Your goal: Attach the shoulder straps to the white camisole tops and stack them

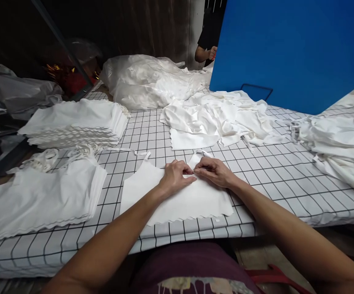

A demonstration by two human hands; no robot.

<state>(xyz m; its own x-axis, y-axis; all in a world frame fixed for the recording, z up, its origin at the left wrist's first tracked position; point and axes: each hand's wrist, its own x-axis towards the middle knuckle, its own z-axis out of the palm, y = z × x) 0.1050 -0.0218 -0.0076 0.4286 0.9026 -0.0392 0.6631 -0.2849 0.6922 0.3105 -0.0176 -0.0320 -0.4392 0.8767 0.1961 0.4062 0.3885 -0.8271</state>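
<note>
Bags (27,92): grey, crumpled plastic at the far left, beyond the table (143,130), whose white cover bears a black grid.
Lower stack (51,192): white pieces layered at the near left corner, their wavy edges towards the person.
Straps (44,160): thin white loops, bunched along the far side of that stack.
Upper stack (76,114): more white pieces, piled thicker, just behind the straps, wavy edges facing forward.
Clear bag (146,79): large, bulging with white stuff, at the back.
Cloth (171,204): one white piece, flat at the near edge of the table, below both hands; its wavy edge faces the person.
Left hand (177,175): resting on the cloth, fingers curled, thumb stretched towards the right fingertips; whether it pinches any fabric I cannot tell.
Right hand (213,171): thumb and forefinger together, pinching the cloth near its far edge.
Co-worker: a dark sleeve and one hand (213,52) at the back, partly hidden by the board.
Heap (220,116): loose white fabric, rumpled, beyond the right hand.
Board (287,53): big, blue, standing tilted behind the heap.
Right pile (339,143): folded, rumpled white fabric near the right edge.
</note>
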